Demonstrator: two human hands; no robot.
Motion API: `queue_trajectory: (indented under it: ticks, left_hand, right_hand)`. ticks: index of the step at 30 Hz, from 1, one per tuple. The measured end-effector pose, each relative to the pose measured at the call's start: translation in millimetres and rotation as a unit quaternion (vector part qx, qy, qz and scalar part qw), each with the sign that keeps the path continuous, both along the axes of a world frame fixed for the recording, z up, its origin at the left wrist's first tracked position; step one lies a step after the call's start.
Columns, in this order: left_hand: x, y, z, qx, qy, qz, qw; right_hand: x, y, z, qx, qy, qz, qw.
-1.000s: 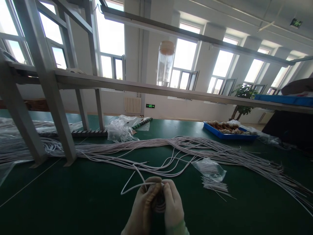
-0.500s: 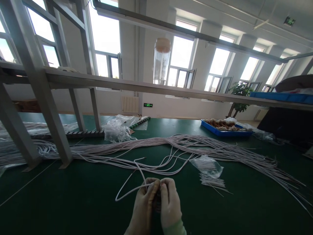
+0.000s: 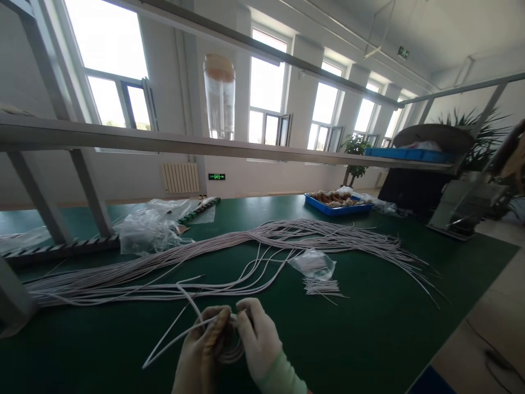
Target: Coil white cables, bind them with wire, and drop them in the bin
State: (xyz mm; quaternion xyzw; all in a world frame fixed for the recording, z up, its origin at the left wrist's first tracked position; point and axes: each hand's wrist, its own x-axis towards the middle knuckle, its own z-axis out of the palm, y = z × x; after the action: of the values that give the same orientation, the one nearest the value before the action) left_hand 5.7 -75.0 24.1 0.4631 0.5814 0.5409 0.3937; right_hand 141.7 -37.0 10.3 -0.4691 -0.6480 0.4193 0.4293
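Note:
Both hands wear pale gloves and meet low in the picture, over the green table. My left hand (image 3: pixel 204 347) is closed around a small coil of white cable (image 3: pixel 231 350). A bent loop and a loose end of that cable stick out to its left. At the coil's right side, my right hand (image 3: pixel 258 336) pinches the cable with thumb and fingers. Part of the coil is hidden behind the fingers. Just beyond the hands lies a long bundle of white cables (image 3: pixel 205 246) stretched across the table.
Short white pieces (image 3: pixel 322 287) lie by a clear plastic bag (image 3: pixel 314 264) on the right. A blue tray (image 3: pixel 336 207) stands farther back. Crumpled plastic (image 3: pixel 150 227) sits at left. A shelf (image 3: pixel 164 140) with a clear bottle (image 3: pixel 220 98) crosses above the table (image 3: pixel 369 328).
My view has turned to the right, so the table's right edge now shows. The hands have turned, and more of the coil is visible between them.

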Motion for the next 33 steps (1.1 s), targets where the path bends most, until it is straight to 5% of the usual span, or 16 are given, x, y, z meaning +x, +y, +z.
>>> queue_trajectory:
  ticks: [2, 4, 6, 9, 12, 18, 23, 29, 33]
  left_hand:
    - [-7, 4, -5.1, -0.004, 0.037, 0.006, 0.999]
    - [-11, 7, -9.9, -0.016, 0.045, 0.004, 0.999]
    - [-11, 7, -11.1, -0.019, 0.033, -0.005, 0.999]
    - [-2, 3, -2.3, -0.037, -0.043, 0.006, 0.998]
    - [9, -2, 12.9, -0.072, -0.135, 0.023, 0.988]
    - [18, -5, 20.2, -0.082, -0.186, -0.023, 0.979]
    - [17, -2, 15.9, -0.095, -0.243, -0.029, 0.965]
    - [11, -1, 25.8, -0.168, -0.326, -0.127, 0.922]
    - [9, -1, 24.4, -0.133, -0.31, -0.162, 0.927]
  right_hand:
    - [31, 7, 4.1, 0.036, -0.11, -0.043, 0.992]
    - [73, 20, 7.4, 0.044, -0.283, -0.121, 0.95]
    - [118, 39, 9.7, 0.012, -0.35, -0.151, 0.924]
    - [171, 69, 9.4, -0.046, -0.434, -0.19, 0.879]
    - [195, 91, 3.1, -0.084, -0.491, -0.186, 0.847]
    - [201, 101, -5.2, -0.095, -0.511, -0.159, 0.839]
    - [200, 83, 5.5, -0.068, -0.447, -0.124, 0.883]
    - [157, 45, 15.7, 0.013, -0.213, 0.027, 0.977]
    - [123, 34, 24.2, 0.08, -0.181, 0.143, 0.97]
